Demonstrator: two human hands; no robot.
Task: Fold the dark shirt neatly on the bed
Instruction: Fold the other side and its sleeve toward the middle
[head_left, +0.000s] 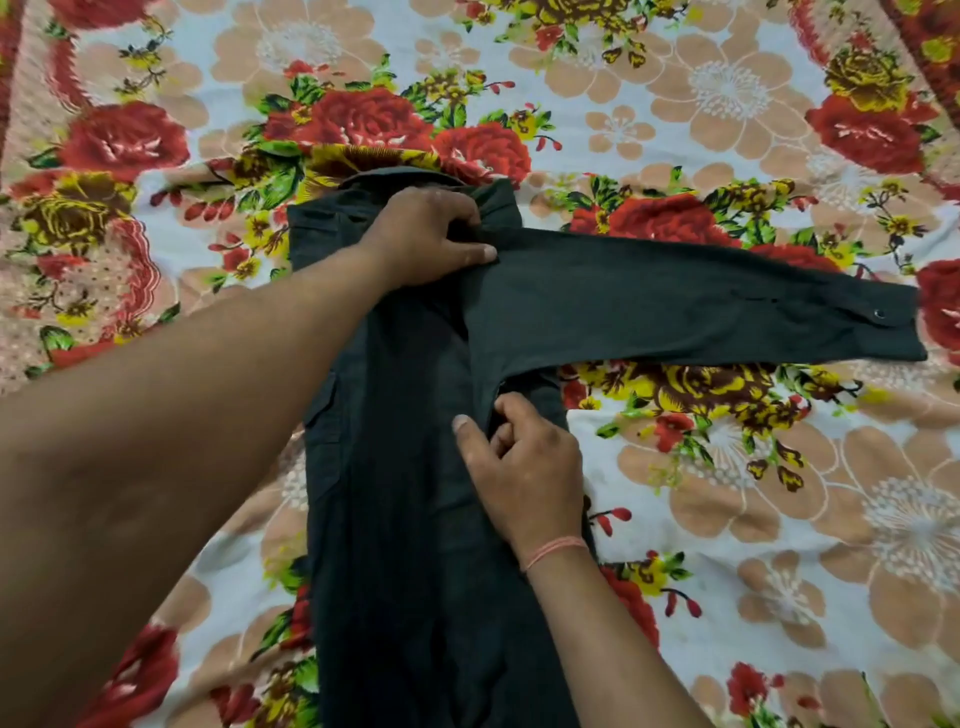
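The dark shirt (405, 467) lies lengthwise on the bed, collar at the far end, its body narrowed into a long strip. One sleeve (701, 312) stretches out flat to the right, cuff with a snap at the far right. My left hand (431, 234) presses and pinches the fabric at the shoulder just below the collar. My right hand (519, 457), a thin thread on its wrist, pinches the folded right edge of the shirt near the armpit. The shirt's lower hem runs out of the bottom of the view.
A floral bedsheet (753, 519) with red roses and peach flowers covers the whole bed around the shirt. Open sheet lies to the right, left and beyond the collar.
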